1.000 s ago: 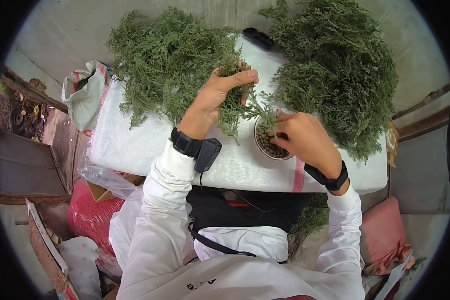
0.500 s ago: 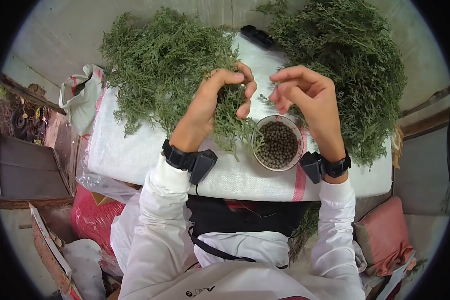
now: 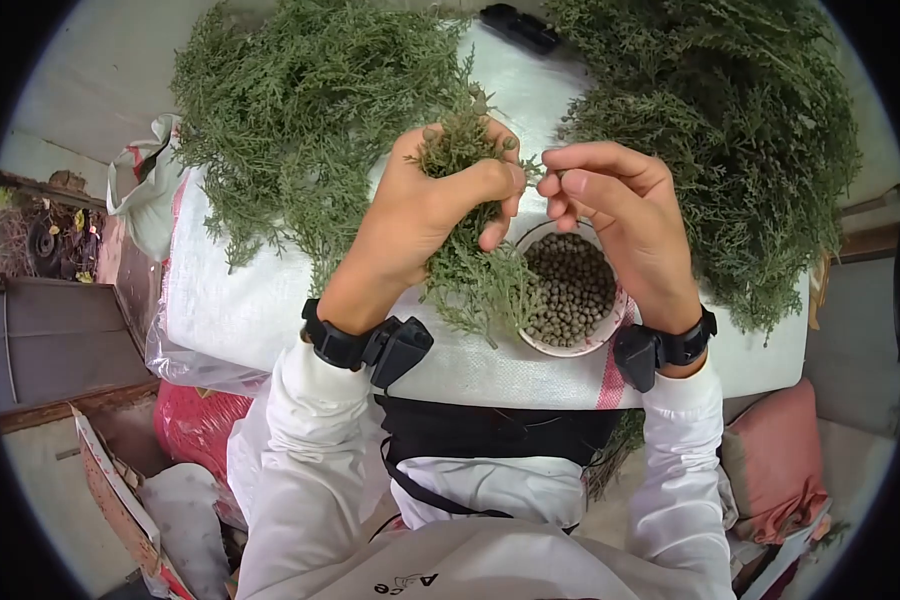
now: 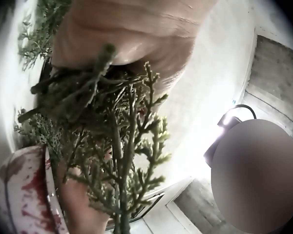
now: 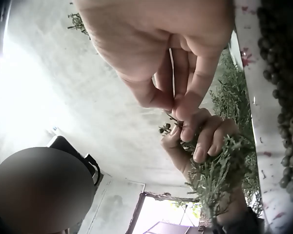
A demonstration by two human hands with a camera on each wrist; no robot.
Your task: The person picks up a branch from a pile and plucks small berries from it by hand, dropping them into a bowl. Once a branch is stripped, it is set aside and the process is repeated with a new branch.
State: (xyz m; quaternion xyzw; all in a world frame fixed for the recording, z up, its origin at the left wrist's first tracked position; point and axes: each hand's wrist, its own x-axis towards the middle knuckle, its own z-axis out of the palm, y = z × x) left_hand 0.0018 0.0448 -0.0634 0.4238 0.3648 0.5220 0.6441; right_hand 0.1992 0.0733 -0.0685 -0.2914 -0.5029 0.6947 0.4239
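White woven sacking [image 3: 270, 290], concrete wall [image 3: 80, 90] — left fingers [image 3: 490, 180] round sprigs [image 3: 470, 270], right fingers [image 3: 590, 160] seemingly pinching their tips

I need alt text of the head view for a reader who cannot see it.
From above: a person's left hand grips a bunch of conifer sprigs over a bowl of brown berries, and the right hand pinches at the bunch's top. Piles of the same greenery lie on a white woven sack.

Scaly, matt green conifer sprigs [image 3: 475, 280]; a coarse white woven-plastic table cover [image 3: 270, 300]; a glossy white ceramic bowl [image 3: 575, 352] holding dull, smooth brown seeds [image 3: 570, 290].
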